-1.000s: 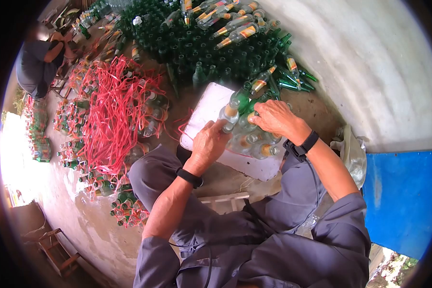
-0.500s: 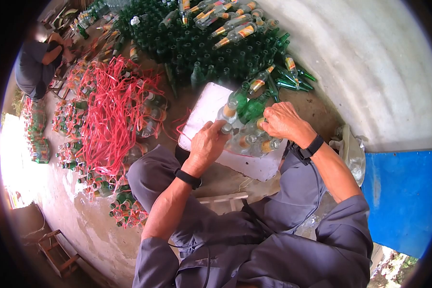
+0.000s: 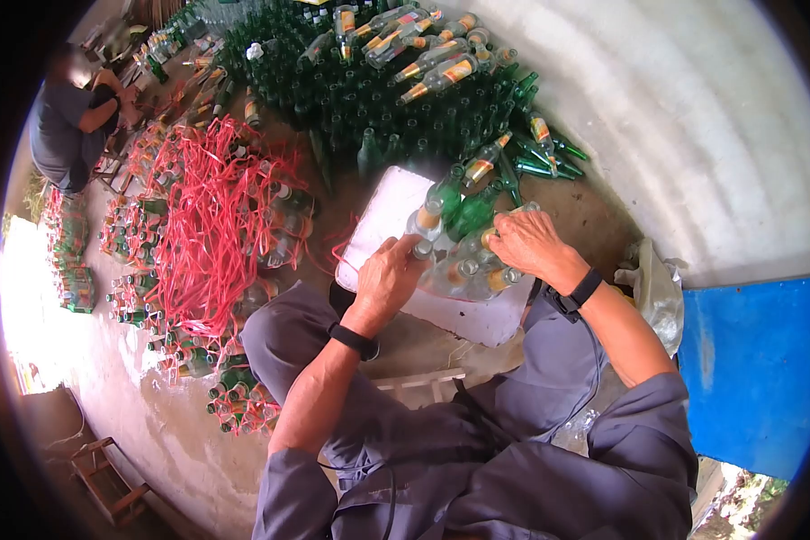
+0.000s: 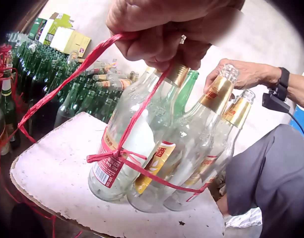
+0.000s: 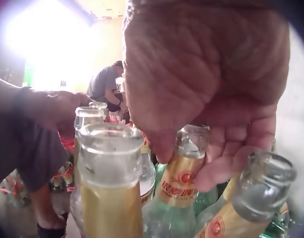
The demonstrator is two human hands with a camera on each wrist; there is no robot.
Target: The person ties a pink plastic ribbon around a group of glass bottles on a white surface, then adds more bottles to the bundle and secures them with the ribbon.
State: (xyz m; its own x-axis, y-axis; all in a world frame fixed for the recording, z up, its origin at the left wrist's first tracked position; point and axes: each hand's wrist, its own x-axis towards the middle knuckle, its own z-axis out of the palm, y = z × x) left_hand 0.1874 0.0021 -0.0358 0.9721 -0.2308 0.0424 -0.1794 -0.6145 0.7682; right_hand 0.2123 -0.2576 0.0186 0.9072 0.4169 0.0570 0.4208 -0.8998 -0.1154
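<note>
A cluster of clear glass bottles (image 4: 117,171) with gold-foiled necks stands on a white board (image 4: 57,161), together with green bottles (image 3: 475,212) on its far side. Red plastic string (image 4: 137,119) runs round the bottles' lower bodies and is knotted at the front. My left hand (image 3: 387,279) grips this string over the top of the nearest bottle, its fingers curled. On the cluster's other side, my right hand (image 3: 535,245) holds a gold-foiled bottle neck (image 5: 179,181) between thumb and fingers. Other bottle mouths stand close below that hand.
Beyond the board is a large mass of green bottles (image 3: 351,117), with labelled clear bottles (image 3: 445,76) lying on top. Tangled red string (image 3: 211,225) covers tied bottles at left. Another person (image 3: 67,130) sits far left. A blue panel (image 3: 747,378) leans at right.
My right hand has moved off the green bottles, to the right and nearer me, onto a clear bottle's neck. The left hand stays in place at the cluster.
</note>
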